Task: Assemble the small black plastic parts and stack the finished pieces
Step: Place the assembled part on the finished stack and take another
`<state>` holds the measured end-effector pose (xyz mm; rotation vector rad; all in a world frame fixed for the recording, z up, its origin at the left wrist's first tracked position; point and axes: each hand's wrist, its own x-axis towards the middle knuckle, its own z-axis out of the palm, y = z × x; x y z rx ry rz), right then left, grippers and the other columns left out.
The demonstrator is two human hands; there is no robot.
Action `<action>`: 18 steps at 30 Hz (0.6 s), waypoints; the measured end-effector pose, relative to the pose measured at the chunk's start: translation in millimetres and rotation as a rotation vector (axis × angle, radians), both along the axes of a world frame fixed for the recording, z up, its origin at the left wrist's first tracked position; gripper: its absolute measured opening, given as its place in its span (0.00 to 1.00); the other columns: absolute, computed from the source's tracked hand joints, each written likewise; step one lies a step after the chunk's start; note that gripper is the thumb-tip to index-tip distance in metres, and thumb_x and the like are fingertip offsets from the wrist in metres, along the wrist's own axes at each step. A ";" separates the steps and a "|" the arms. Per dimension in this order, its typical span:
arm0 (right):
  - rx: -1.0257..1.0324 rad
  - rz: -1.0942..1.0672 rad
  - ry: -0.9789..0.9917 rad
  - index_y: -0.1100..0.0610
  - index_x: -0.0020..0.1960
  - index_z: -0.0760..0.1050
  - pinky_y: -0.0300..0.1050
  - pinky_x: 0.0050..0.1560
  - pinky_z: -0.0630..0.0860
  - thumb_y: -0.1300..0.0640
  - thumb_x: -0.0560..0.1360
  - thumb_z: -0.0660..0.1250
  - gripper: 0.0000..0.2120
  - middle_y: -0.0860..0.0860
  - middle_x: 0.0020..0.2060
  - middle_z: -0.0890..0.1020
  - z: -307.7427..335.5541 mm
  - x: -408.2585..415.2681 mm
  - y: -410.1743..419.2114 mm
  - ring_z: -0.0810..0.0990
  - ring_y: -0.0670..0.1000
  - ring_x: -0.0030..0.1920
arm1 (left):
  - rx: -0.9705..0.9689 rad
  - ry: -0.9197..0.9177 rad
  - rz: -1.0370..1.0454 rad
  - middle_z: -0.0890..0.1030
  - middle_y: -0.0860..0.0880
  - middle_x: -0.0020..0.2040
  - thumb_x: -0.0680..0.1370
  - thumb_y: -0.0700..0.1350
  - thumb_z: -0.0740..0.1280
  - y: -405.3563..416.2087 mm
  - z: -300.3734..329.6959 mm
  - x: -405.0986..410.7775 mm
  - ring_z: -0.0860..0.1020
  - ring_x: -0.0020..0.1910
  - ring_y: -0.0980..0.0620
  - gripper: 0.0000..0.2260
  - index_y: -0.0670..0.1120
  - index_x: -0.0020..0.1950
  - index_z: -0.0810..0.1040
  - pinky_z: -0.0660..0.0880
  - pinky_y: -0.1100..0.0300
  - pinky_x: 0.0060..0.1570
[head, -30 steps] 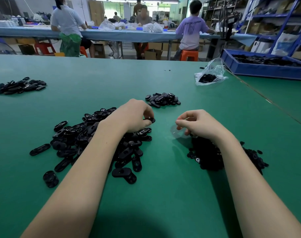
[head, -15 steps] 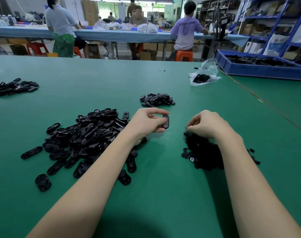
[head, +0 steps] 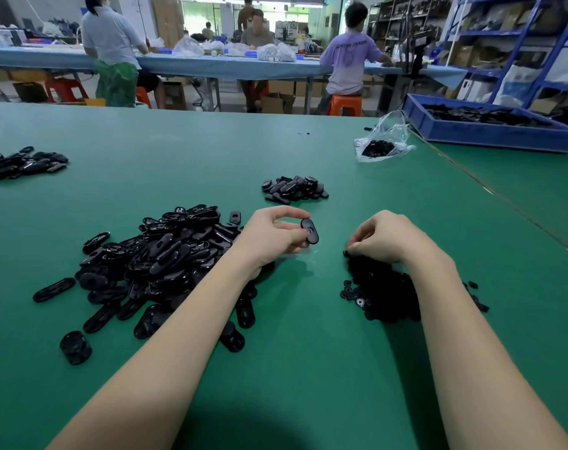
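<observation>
Broad green desk [head: 308, 368]. Big heap of black oval plastic shells [head: 165, 254] at left. Left hand [head: 272, 235] raised, pinching one black oval plastic piece [head: 309, 231], long axis slanting toward near right. Right hand [head: 383, 237] curled knuckles-up on small black round parts [head: 380, 287]; grip unclear.

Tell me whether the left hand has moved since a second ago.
Yes. The left hand, pinching an oval part, has come off the big pile and shifted right, toward the right hand.
</observation>
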<state>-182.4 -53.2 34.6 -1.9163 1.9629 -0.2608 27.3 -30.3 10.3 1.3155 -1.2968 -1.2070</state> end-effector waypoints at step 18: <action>-0.081 -0.001 -0.154 0.45 0.40 0.85 0.51 0.57 0.81 0.50 0.69 0.78 0.03 0.49 0.43 0.86 1.6 1.5 3.0 0.83 0.52 0.48 | -0.133 -0.149 0.021 0.87 0.51 0.42 0.75 0.37 0.71 1.0 -1.4 -2.4 0.86 0.43 0.52 0.13 0.53 0.54 0.83 0.80 0.59 0.43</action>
